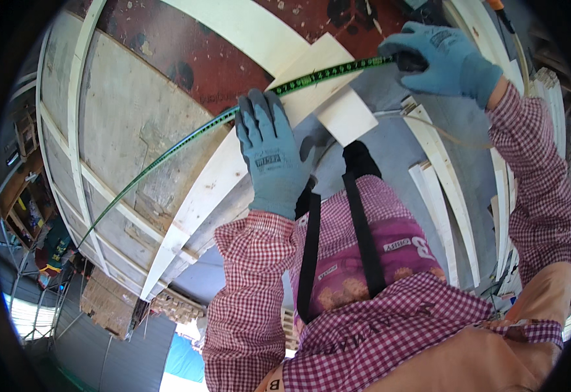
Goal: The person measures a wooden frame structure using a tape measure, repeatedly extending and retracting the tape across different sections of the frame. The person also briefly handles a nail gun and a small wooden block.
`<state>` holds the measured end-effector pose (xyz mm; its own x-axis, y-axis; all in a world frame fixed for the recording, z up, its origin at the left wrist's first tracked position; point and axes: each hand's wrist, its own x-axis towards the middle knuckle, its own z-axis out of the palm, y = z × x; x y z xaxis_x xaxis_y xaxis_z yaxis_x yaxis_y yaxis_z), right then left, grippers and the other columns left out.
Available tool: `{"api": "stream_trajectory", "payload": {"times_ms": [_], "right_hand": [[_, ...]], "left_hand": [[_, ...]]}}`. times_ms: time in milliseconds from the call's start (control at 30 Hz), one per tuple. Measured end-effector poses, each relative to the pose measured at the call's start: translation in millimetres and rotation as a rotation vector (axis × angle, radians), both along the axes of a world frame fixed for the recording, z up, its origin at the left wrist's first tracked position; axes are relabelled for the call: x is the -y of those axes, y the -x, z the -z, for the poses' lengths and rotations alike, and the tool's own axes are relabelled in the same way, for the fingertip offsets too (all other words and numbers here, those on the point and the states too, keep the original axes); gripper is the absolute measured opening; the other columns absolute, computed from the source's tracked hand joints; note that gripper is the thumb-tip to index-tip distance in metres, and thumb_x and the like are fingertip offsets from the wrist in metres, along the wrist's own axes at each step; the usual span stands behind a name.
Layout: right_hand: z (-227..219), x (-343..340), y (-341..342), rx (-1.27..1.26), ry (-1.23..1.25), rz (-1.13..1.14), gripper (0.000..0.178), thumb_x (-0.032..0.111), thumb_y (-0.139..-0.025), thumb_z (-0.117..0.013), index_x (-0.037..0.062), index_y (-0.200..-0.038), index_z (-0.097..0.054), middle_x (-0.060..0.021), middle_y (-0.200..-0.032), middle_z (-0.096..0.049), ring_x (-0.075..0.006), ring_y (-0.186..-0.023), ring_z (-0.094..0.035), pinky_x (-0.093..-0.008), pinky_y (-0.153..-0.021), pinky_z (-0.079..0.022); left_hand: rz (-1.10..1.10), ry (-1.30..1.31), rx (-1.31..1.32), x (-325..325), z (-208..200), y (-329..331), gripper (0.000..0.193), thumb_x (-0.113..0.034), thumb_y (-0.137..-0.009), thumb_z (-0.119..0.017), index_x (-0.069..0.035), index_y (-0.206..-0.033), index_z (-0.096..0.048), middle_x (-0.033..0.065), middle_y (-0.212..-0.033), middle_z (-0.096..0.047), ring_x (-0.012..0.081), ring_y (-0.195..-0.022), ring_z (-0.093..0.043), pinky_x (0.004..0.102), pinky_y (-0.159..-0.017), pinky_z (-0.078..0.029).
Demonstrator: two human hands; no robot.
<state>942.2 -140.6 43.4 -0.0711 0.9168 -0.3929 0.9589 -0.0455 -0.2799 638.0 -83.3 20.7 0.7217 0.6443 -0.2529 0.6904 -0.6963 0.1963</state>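
Observation:
A long green tape measure runs across a pale board and bends away to the far left. My right hand, in a grey-blue glove with a dark palm, closes on its right end. Whether the case is inside that hand is hidden. My left hand, in a matching glove, lies flat with stretched fingers on a long curved wooden strip, its fingertips at the tape. A small square piece of wood sticks out from the board's near edge, between my hands.
Light wooden framing crosses a worn panel on the left, beside a reddish-brown panel. Several curved wooden strips lie to the right on the grey floor. A wooden block stands at lower left.

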Motion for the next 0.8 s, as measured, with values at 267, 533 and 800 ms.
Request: {"api": "stream_trajectory", "payload": {"times_ms": [267,533,800], "right_hand": [[-3.6,-3.5,2.4,-0.081,-0.017,0.027,0.043,0.032,-0.072,-0.066,0.0217,-0.113,-0.060,-0.0090,-0.097,-0.055,-0.0271,-0.089,-0.059,-0.0380,-0.082,-0.048],[1.6,-2.2,-1.4,-0.092,-0.047,0.005,0.042,0.028,-0.072,-0.065,0.0191,-0.113,-0.061,-0.0082,-0.094,-0.056,-0.0262,-0.086,-0.060,-0.0367,-0.082,-0.048],[6.7,-1.0,-1.9,-0.088,-0.030,0.004,0.044,0.029,-0.072,-0.064,0.0193,-0.115,-0.060,-0.0072,-0.096,-0.056,-0.0252,-0.087,-0.060,-0.0361,-0.085,-0.048]], "left_hand": [[-0.024,0.040,-0.008,1.8,6.9,-0.4,0.098,-0.037,-0.074,-0.067,0.006,-0.143,-0.013,0.0268,-0.150,-0.005,0.0422,-0.139,-0.002,0.0489,-0.114,-0.002],[-0.020,0.030,-0.031,1.8,9.1,-3.7,0.100,-0.038,-0.073,-0.067,0.005,-0.143,-0.012,0.0263,-0.150,-0.003,0.0417,-0.140,0.000,0.0486,-0.114,-0.001],[-0.010,0.014,-0.079,2.2,10.9,-2.6,0.100,-0.039,-0.073,-0.067,0.006,-0.143,-0.011,0.0277,-0.149,-0.003,0.0423,-0.139,-0.001,0.0488,-0.114,0.000]]}}
